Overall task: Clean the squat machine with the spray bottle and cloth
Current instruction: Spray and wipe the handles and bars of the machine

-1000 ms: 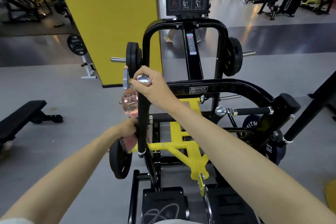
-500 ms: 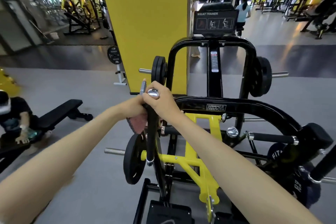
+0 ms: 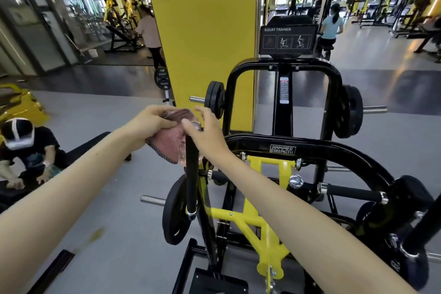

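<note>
Cloth [image 3: 170,143] apparently against upright handle [image 3: 191,174]

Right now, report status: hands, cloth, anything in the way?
Left hand grips pink cloth beside black handle. Right hand open over handle top. Nothing between cloth and handle.

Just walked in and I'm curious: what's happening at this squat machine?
A person seems to be wiping down the squat machine. Their left hand grips a pink cloth right beside the top of an upright black handle. The right hand is at the handle's chrome cap; its grip is unclear.
</note>
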The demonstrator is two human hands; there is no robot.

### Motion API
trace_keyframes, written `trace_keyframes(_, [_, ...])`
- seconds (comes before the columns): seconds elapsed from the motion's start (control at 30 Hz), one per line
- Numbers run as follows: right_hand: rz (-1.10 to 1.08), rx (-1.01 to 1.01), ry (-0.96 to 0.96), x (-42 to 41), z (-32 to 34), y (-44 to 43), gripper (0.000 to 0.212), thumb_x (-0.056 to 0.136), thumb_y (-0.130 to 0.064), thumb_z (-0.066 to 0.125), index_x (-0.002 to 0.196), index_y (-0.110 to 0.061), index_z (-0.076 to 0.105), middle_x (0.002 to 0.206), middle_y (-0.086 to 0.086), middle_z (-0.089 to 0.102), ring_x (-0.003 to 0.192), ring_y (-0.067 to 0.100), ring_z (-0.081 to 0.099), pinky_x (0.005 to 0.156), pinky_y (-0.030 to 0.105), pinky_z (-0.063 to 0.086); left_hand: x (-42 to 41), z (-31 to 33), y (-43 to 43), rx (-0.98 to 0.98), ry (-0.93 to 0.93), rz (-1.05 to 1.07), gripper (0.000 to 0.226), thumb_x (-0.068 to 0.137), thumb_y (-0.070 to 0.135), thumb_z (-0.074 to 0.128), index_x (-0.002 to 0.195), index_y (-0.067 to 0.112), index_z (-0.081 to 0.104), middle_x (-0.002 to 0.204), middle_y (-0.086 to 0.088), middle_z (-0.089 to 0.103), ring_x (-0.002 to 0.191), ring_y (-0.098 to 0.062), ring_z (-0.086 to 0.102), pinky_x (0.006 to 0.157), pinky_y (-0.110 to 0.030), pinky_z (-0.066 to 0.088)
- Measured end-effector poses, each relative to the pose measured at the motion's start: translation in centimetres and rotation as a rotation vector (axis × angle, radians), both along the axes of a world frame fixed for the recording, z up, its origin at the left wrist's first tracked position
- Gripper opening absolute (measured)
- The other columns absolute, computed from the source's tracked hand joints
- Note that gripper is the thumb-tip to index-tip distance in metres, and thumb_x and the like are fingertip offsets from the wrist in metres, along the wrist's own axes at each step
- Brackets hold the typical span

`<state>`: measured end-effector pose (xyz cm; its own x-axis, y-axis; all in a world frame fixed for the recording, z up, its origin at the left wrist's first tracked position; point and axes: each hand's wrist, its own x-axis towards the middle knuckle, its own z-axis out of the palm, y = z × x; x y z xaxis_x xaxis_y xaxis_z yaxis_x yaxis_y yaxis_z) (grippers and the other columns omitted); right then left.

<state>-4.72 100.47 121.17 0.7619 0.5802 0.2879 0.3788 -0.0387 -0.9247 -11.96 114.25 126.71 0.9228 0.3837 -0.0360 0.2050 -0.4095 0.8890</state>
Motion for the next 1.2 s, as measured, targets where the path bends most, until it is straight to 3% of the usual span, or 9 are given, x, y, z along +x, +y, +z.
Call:
trace_keyframes(0.1, [-0.192,0.093,0.045,0.3,1.2,-0.8,0.028,0.095,-0.031,0.05,0.114,-0.011,0.058,0.115,0.001,0.054,0.115,0.018,0.047,0.095,0.033,0.041,0.2,2.2,-1.2,0.351,-0.074,0.069,0.029,0.09,0.0,0.056,0.109,0.017,0.069,0.096,-0.009,0.07,0.08,-0.021,0.065,0.066,-0.03,0.051])
trace_keyframes(0.2, [-0.241,0.103,0.145,0.8,2.6,-0.9,0.039,0.096,-0.025,0.048,0.09,0.009,0.065,0.088,0.013,0.066,0.085,0.024,0.06,0.074,0.036,0.046,1.5,3.6,-3.8,0.685,-0.115,0.131,0.024,0.09,0.013,0.058,0.113,0.015,0.068,0.103,-0.008,0.069,0.096,-0.025,0.061,0.082,-0.035,0.047])
trace_keyframes(0.33, [-0.035,0.271,0.53,0.5,4.2,-1.1,0.049,0.097,-0.044,0.043,0.104,-0.005,0.07,0.099,0.011,0.071,0.087,0.018,0.066,0.068,0.027,0.05,2.8,4.0,-7.0,0.814,-0.086,0.128,0.046,0.09,0.015,0.057,0.135,0.019,0.051,0.129,-0.007,0.06,0.119,-0.026,0.054,0.097,-0.036,0.043])
trace_keyframes(0.5, [-0.034,0.293,0.747,1.4,4.4,-2.7,0.036,0.089,-0.047,0.057,0.1,-0.013,0.065,0.095,0.01,0.069,0.09,0.029,0.067,0.079,0.036,0.054,1.7,4.4,-8.2,0.376,-0.098,-0.007,0.04,0.093,0.027,0.057,0.133,0.024,0.05,0.104,0.001,0.071,0.091,-0.014,0.067,0.081,-0.033,0.056])
trace_keyframes(0.6, [-0.114,0.214,0.842,1.9,3.1,-3.3,0.033,0.085,-0.043,0.064,0.096,-0.014,0.054,0.091,0.004,0.061,0.085,0.02,0.059,0.079,0.034,0.049,1.7,2.9,-6.8,0.517,-0.151,0.129,0.03,0.097,0.021,0.049,0.127,0.021,0.055,0.1,0.0,0.07,0.08,-0.009,0.064,0.061,-0.018,0.048])
trace_keyframes(0.73, [-0.219,0.045,0.853,0.9,0.5,-3.2,0.015,0.091,-0.019,0.057,0.091,-0.007,0.049,0.073,0.006,0.051,0.072,0.017,0.051,0.079,0.035,0.047,2.6,-0.6,-5.1,0.546,0.067,0.14,0.033,0.101,0.025,0.037,0.118,0.008,0.059,0.113,-0.012,0.064,0.092,-0.02,0.055,0.074,-0.029,0.04])
trace_keyframes(0.83, [-0.246,0.074,0.683,0.2,-0.9,-2.2,0.025,0.09,-0.013,0.054,0.114,-0.008,0.053,0.094,0.005,0.059,0.087,0.021,0.057,0.077,0.032,0.047,3.3,-1.9,-5.1,0.41,0.075,0.139,0.043,0.102,0.031,0.032,0.103,-0.003,0.057,0.111,-0.022,0.058,0.093,-0.028,0.054,0.077,-0.035,0.037])
trace_keyframes(1.03, [-0.306,0.266,0.467,-0.6,-0.3,-1.2,0.021,0.095,-0.02,0.051,0.108,-0.006,0.059,0.093,0.003,0.06,0.085,0.015,0.057,0.064,0.021,0.042,3.3,-2.3,-5.2,0.287,0.029,0.123,0.042,0.102,0.04,0.023,0.109,0.012,0.054,0.114,-0.005,0.056,0.106,-0.022,0.053,0.091,-0.037,0.037])
trace_keyframes(1.2, [-0.329,0.165,0.399,-1.7,-4.0,0.3,0.017,0.096,-0.015,0.05,0.105,-0.005,0.061,0.101,0.009,0.063,0.094,0.019,0.06,0.075,0.027,0.046,3.6,-2.6,-5.2,0.265,-0.015,0.113,0.041,0.103,0.037,0.022,0.116,0.015,0.053,0.122,-0.007,0.057,0.111,-0.021,0.052,0.092,-0.035,0.036])
